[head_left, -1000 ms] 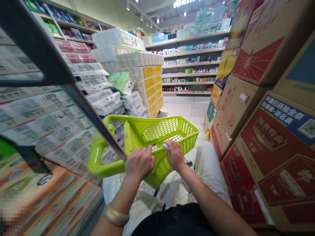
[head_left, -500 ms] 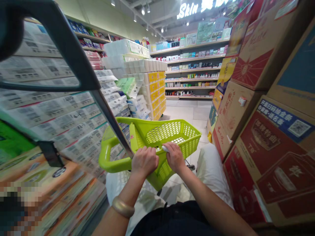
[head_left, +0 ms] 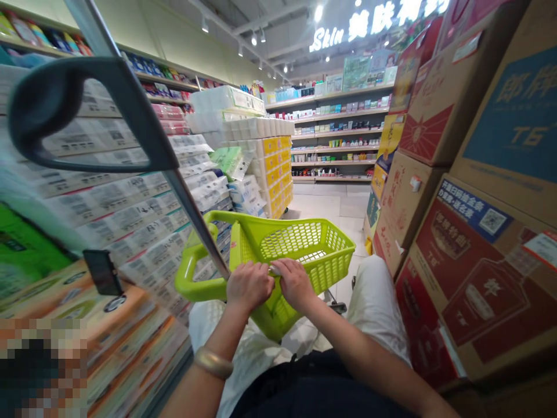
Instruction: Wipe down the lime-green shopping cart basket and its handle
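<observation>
A lime-green rolling shopping basket (head_left: pixel 331 264) stands in front of me, between my knees, its inside holding nothing that I can see. Its grey telescopic handle (head_left: pixel 159 148) rises to the upper left. My left hand (head_left: pixel 250 284) is a fist, closed over the basket's near rim. My right hand (head_left: pixel 296 283) is at the same rim, almost touching the left one, with bent fingers pinching a small white wad (head_left: pixel 275 270) that looks like tissue. Most of the wad is hidden by the fingers.
Stacked cartons (head_left: pixel 474 261) rise close on my right. Piled paper packs (head_left: pixel 143 215) line the left side, with a black phone (head_left: pixel 103 271) standing on orange packs (head_left: pixel 108 307). Further off are yellow-fronted packs (head_left: pixel 278 174) and wall shelves (head_left: pixel 335 139).
My right hand has slid left along the rim with the white wad, close to my left hand. The view has shifted slightly; the basket stands almost as before.
</observation>
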Demonstrator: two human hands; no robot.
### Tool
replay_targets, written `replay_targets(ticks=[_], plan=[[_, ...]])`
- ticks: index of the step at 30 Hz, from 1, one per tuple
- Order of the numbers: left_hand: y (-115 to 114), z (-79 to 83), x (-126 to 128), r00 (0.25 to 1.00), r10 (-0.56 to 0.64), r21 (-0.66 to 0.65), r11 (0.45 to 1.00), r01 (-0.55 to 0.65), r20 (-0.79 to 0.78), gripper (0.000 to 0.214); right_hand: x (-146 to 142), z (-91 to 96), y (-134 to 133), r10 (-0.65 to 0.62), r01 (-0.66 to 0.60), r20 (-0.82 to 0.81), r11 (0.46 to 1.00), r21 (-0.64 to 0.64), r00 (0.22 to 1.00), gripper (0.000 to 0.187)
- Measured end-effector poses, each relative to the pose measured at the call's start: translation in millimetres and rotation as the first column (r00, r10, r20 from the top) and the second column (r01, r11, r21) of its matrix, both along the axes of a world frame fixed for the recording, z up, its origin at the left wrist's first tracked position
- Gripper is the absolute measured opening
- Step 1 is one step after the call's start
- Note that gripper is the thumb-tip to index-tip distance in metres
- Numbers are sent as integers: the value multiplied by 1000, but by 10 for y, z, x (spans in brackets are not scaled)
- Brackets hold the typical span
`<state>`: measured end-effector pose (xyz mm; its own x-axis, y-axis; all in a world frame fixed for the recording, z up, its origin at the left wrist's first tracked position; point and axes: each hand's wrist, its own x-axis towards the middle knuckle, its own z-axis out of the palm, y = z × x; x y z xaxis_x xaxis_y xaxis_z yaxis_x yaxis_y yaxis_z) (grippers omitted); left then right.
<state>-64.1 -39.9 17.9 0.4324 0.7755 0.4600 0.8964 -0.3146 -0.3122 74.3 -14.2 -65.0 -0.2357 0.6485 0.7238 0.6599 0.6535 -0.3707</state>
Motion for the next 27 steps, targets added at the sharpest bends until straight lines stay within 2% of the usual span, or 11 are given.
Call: replay_targets(ticks=[2,6,8,10,12,15,18,21,24,27], plan=[[-14,2,-45,1000,-1,1,1000,1,-2,19,180,-77,30,-44,44,31,999,4,999,47],[-18,-15,-110,1000,1,-5,1000,-1,-2,19,585,-284,117,-234,234,-10,972,11,972,45],[-16,-28,-118,1000,12,-5,1000,-12,-2,20,648,-325,131,-324,324,-52,946,-22,944,43],[-16,-34,-109,1000,31,2,1000,-31,-3,21,563,-299,109,-356,351,-87,934,-69,931,42],[-20,-31,-93,999,45,12,999,-45,-10,22,365,-226,58,-289,281,-95,956,-85,953,43],[-29,-14,-80,999,46,17,999,-46,-24,22,48,-99,-33,-103,99,-78,994,-48,992,49],[-36,0,-92,998,43,19,999,-42,-34,23,-39,-51,-72,-7,7,-36,1000,-21,999,51],[-40,2,-108,998,45,32,999,-44,-41,22,180,-135,-36,-60,60,12,998,-1,998,47],[-44,-5,-109,998,45,49,998,-43,-42,22,564,-304,47,-216,216,6,976,26,976,45],[-44,-12,-96,998,47,54,998,-45,-40,22,882,-445,134,-365,366,-32,930,33,930,44]])
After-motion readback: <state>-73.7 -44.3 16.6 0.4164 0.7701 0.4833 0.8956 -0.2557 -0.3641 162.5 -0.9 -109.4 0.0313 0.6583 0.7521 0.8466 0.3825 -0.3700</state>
